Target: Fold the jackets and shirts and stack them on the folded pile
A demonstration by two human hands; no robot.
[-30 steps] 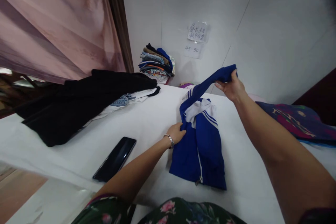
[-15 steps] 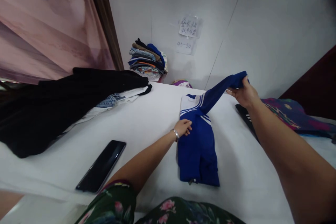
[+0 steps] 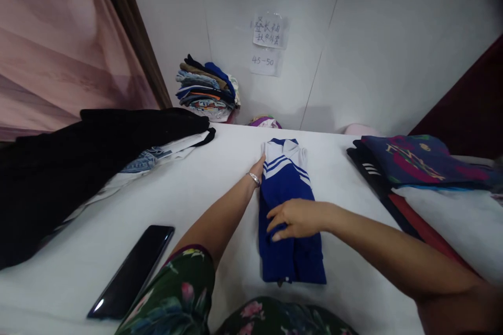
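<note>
A blue and white jacket (image 3: 291,256) lies folded into a long narrow shape on the white table, its white, striped shoulder part and blue collar at the far end. My left hand (image 3: 257,170), with a silver bracelet at the wrist, touches the jacket's left edge near the shoulder; its fingers are mostly hidden at the cloth. My right hand (image 3: 296,218) rests across the middle of the jacket, palm down, over the folded-in sleeve. Its fingers are apart and slightly bent, with blue cloth showing between thumb and forefinger.
A black phone (image 3: 131,272) lies at the near left. Dark garments (image 3: 98,152) spread over the left side, and folded clothes (image 3: 412,159) are piled at the right. Another clothes stack (image 3: 206,86) stands by the wall, near paper signs (image 3: 267,31).
My right hand has brought the raised sleeve down and inward over the jacket's body. My left hand has shifted up to the jacket's left shoulder edge. The view has turned slightly right.
</note>
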